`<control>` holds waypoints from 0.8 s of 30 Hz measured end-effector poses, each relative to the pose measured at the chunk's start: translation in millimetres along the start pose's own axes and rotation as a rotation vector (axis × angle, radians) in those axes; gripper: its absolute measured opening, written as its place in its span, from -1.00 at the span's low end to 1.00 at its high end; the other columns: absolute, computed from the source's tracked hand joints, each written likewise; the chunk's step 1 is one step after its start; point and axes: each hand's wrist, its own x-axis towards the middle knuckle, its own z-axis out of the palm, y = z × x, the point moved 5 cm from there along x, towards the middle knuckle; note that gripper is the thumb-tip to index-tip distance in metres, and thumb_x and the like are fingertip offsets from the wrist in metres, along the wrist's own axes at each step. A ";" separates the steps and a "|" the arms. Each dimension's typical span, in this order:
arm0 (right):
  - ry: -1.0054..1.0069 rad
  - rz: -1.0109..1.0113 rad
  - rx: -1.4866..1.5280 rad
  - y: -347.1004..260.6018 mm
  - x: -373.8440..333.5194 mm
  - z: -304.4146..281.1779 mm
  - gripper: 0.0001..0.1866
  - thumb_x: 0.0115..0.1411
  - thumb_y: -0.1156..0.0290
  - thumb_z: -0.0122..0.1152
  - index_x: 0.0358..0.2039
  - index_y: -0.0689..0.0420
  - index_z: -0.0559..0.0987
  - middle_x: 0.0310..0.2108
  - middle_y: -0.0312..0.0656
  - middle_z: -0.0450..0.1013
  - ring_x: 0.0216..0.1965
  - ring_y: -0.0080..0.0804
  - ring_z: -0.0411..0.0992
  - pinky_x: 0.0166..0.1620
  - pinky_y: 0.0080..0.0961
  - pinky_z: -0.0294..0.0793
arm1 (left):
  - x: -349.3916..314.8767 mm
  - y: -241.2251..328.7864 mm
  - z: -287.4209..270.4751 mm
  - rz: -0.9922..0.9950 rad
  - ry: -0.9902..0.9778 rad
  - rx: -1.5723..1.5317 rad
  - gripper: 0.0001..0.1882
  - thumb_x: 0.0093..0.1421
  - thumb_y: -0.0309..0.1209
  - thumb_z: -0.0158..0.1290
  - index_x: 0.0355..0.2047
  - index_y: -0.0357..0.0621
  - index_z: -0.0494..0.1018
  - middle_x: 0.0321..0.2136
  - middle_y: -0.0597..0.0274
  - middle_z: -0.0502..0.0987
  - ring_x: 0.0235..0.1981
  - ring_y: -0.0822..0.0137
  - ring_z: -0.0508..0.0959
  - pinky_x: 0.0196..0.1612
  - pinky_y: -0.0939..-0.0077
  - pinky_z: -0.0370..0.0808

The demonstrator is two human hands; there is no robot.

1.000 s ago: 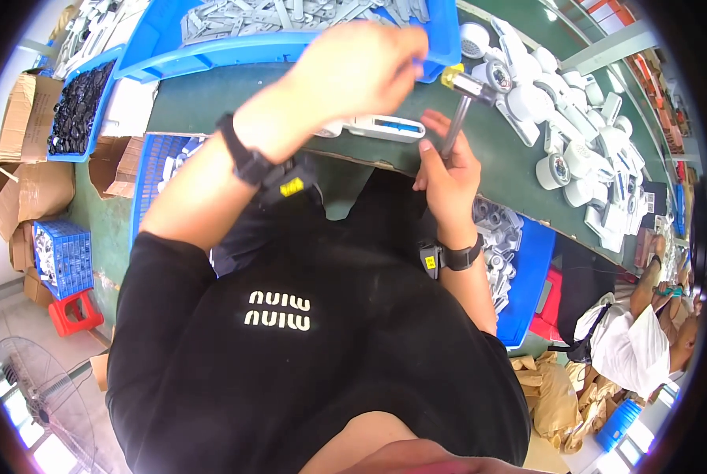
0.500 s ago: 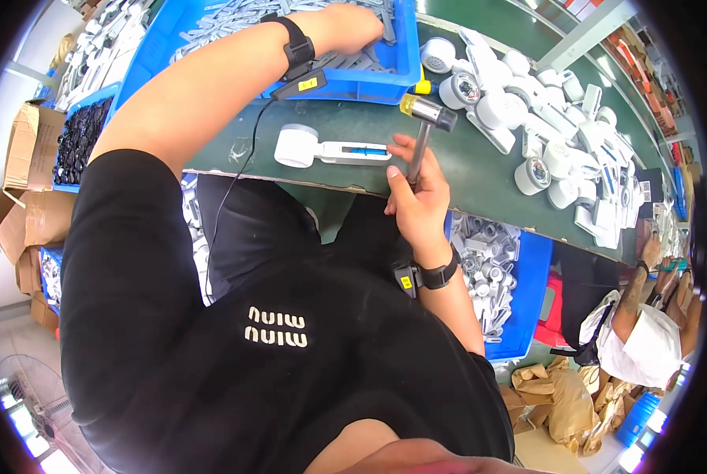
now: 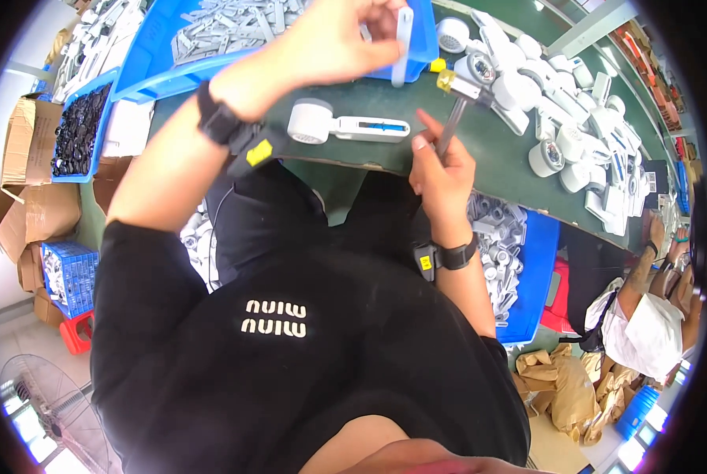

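Observation:
My left hand (image 3: pixel 339 41) is raised at the near edge of a blue bin (image 3: pixel 152 47) and pinches a long, thin light-grey plastic strip (image 3: pixel 403 49), which hangs upright. More grey strips (image 3: pixel 227 28) fill the bin. In my right hand (image 3: pixel 446 167) is a small mallet (image 3: pixel 451 126) with a metal shaft and a yellow-and-dark head pointing away from me. Between the hands, a white shower-head-shaped part (image 3: pixel 312 122) lies on the green bench (image 3: pixel 266 142); a blue piece shows in its handle slot. Its handle end lies just left of my right hand.
White shower-head-shaped parts (image 3: pixel 555 103) are heaped on the right of the bench. A blue bin of grey-white parts (image 3: pixel 499 245) stands below the bench edge. Small black parts (image 3: pixel 82 134) fill a bin at left. Another person's arm (image 3: pixel 636 280) shows at far right.
My left hand has come out of the strip bin toward me, bringing a grey strip. My right hand still grips the mallet, and the view has shifted slightly.

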 end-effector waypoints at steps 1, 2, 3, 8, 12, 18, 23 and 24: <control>-0.056 0.023 0.089 -3.7 2.0 1.1 -0.58 0.47 0.45 0.28 0.29 0.26 0.59 -0.35 -0.38 0.54 -0.66 -0.78 0.27 -0.62 -0.68 0.24 | -21.9 -2.5 4.7 0.287 0.061 -0.020 -0.68 0.24 -0.54 0.22 0.02 -0.15 0.59 -0.38 0.20 0.69 -0.37 0.31 0.71 -0.28 0.32 0.65; -0.092 0.035 0.137 -6.3 2.7 1.1 -0.59 0.49 0.45 0.27 0.29 0.26 0.59 -0.34 -0.31 0.58 -0.67 -0.76 0.26 -0.63 -0.67 0.24 | -40.2 -1.3 14.8 0.234 0.018 -0.188 -0.64 0.28 -0.61 0.20 0.09 -0.13 0.58 -0.36 0.31 0.62 -0.33 0.44 0.64 -0.25 0.46 0.61; -0.134 0.047 0.187 -9.5 2.9 5.3 -0.60 0.50 0.45 0.25 0.29 0.26 0.59 -0.32 -0.24 0.61 -0.68 -0.75 0.25 -0.65 -0.66 0.23 | -59.0 0.6 23.2 0.178 -0.020 -0.352 -0.58 0.32 -0.68 0.18 0.16 -0.12 0.56 -0.34 0.42 0.56 -0.29 0.57 0.56 -0.22 0.61 0.56; -0.164 0.109 0.282 -16.8 1.3 24.1 -0.69 0.53 0.44 0.23 0.18 0.28 0.63 -0.31 -0.13 0.64 -0.71 -0.71 0.22 -0.65 -0.66 0.23 | -97.9 -25.3 38.2 0.326 0.220 -0.124 -0.67 0.24 -0.65 0.30 0.01 -0.20 0.58 -0.27 0.23 0.71 -0.25 0.47 0.70 -0.19 0.54 0.61; -0.095 0.048 0.227 -25.6 6.5 25.1 -0.79 0.51 0.42 0.27 0.01 0.27 0.70 -0.39 -0.20 0.61 -0.72 -0.73 0.22 -0.65 -0.66 0.22 | -111.9 -32.5 29.8 0.399 0.299 0.179 -0.66 0.16 -0.47 0.45 -0.10 -0.17 0.59 -0.28 0.19 0.72 -0.24 0.24 0.72 -0.04 0.31 0.58; -0.018 0.080 -0.169 -32.2 22.2 21.8 -0.82 0.44 0.37 0.39 -0.12 0.24 0.75 -0.52 -0.38 0.52 -0.68 -0.78 0.24 -0.63 -0.68 0.15 | -115.7 -45.5 26.8 0.384 0.396 0.479 -0.65 0.12 -0.32 0.46 -0.14 -0.13 0.63 -0.22 0.19 0.70 -0.07 0.07 0.65 0.11 0.15 0.48; 0.003 0.146 -0.189 -20.2 30.6 24.6 -0.83 0.41 0.39 0.40 -0.15 0.25 0.74 -0.53 -0.38 0.52 -0.69 -0.79 0.24 -0.63 -0.68 0.14 | -115.2 -65.6 32.1 0.305 0.274 0.459 -0.69 0.14 -0.33 0.45 -0.15 -0.13 0.65 -0.24 0.19 0.70 -0.07 0.09 0.65 0.10 0.14 0.50; 0.000 0.173 -0.186 -20.1 30.8 25.1 -0.83 0.40 0.39 0.40 -0.16 0.26 0.73 -0.53 -0.38 0.52 -0.69 -0.78 0.24 -0.63 -0.67 0.14 | -115.7 -66.2 31.6 0.310 0.264 0.443 -0.70 0.14 -0.33 0.45 -0.16 -0.14 0.67 -0.24 0.19 0.70 -0.06 0.10 0.65 0.10 0.15 0.50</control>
